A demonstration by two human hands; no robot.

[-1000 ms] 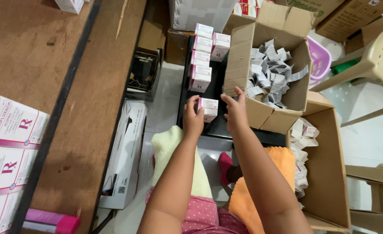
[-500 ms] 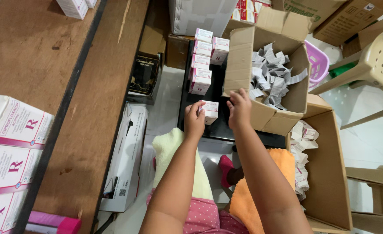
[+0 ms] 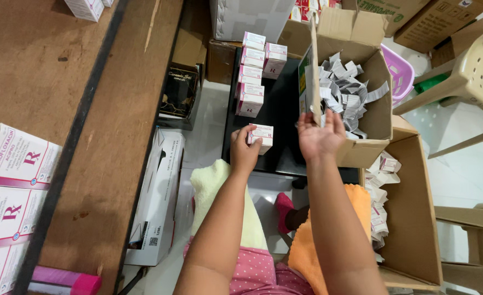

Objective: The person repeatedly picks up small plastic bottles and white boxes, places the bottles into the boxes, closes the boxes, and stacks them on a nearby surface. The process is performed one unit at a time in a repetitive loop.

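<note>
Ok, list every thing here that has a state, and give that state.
Left hand: shut on small white-and-pink carton.
Right hand: open, empty, at the leaflet box's rim.
Leaflet box: flaps open, holds folded leaflets.
Row of cartons: closed, standing on the black surface.

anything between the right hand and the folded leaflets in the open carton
Only the carton's near side flap. The right hand is open at the edge of the open carton, and the flap stands upright just above its fingertips, beside the folded leaflets. The left hand holds a small white and pink box apart from it.
</note>
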